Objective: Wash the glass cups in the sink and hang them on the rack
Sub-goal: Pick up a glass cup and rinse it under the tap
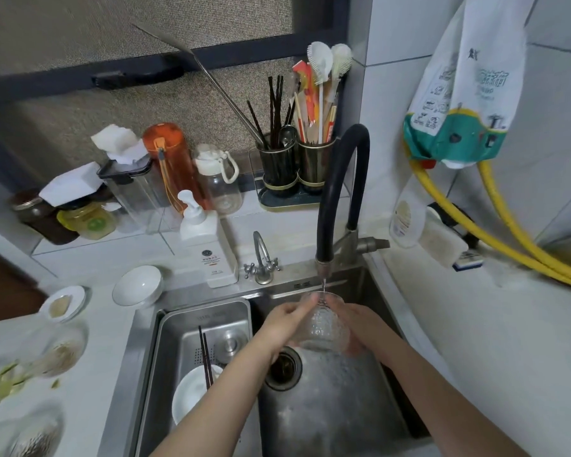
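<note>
Rinsing: glass cup (322,321) held in both hands over the sink (337,407), under the black faucet (342,192); thin stream of water (323,285) runs down to the cup rim.
Cup: clear, textured wall, tilted, mouth up and away toward the faucet, base toward the person, above the drain (282,367).
Left hand (285,324): fingers wrapped on the cup's left side, gripping it, fingertips near the rim.
Right hand (363,324): cupped around the right side and under the base, seen partly through the glass, gripping the cup.
Sink: steel, wet floor, water spread around the drain.
Drain basket (198,357): steel insert in the left part of the sink; holds a white bowl (192,394), dark chopsticks (205,357) lying over the bowl, and a round metal lid (229,344).
Small tap (262,258): on the sink edge, left of the faucet.
Soap bottle (208,245): white pump bottle, just left of the small tap.
Counter (96,341): stacked white bowls (137,285) near the sink corner, small dish (63,303) farther left; blurred glassware at far left, cannot tell what.
Back ledge: orange bottle (170,159), clear bottle (220,183), utensil holder (294,166) with chopsticks and brushes.
Right wall: yellow hoses (495,225), plastic bag (465,80) hanging.
</note>
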Available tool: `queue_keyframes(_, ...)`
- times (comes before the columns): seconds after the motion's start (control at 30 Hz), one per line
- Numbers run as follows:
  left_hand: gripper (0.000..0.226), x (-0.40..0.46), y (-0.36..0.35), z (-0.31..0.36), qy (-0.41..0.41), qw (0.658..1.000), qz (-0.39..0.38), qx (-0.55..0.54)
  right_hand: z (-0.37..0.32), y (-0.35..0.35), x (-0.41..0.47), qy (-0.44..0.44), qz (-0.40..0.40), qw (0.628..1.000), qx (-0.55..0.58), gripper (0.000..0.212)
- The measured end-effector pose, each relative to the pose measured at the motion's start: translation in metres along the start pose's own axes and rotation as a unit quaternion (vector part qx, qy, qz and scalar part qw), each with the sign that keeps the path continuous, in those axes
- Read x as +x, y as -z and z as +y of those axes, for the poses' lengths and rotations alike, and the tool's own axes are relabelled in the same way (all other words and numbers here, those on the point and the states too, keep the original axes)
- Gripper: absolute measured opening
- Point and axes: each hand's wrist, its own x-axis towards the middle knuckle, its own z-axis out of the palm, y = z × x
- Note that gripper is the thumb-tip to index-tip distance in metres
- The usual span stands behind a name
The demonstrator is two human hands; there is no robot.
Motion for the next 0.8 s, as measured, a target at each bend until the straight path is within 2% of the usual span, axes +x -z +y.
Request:
queue_keyframes(0.07,0.053,0.003,-0.001,0.001,0.023,1.000,0.003,0.009,-0.001,0.003,0.003,-0.022,0.009,0.999,-0.034,0.081)
queue_keyframes(0.2,0.073,0.008,-0.006,0.002,0.072,0.997,-0.004,0.014,-0.002,0.004,0.011,-0.087,0.024,0.994,-0.060,0.091)
queue_keyframes(0.37,0.082,0.019,-0.005,0.010,0.131,0.991,-0.022,0.032,-0.009,0.006,0.018,-0.093,0.003,0.994,-0.062,0.094)
queue_keyframes(0.53,0.081,0.037,-0.006,0.033,0.173,0.980,-0.056,0.075,-0.020,0.016,0.024,-0.106,-0.029,0.994,-0.001,0.082)
queue_keyframes(0.63,0.078,0.046,-0.010,0.043,0.161,0.981,-0.056,0.092,-0.022,0.027,0.027,-0.089,-0.014,0.996,0.017,0.083)
queue_keyframes(0.7,0.072,0.048,-0.012,0.044,0.124,0.987,-0.042,0.088,-0.024,0.031,0.027,-0.072,-0.007,0.997,0.019,0.081)
queue_keyframes(0.8,0.074,0.040,-0.009,0.038,0.059,0.994,-0.023,0.084,-0.025,0.030,0.024,-0.041,0.001,0.997,-0.061,0.062)
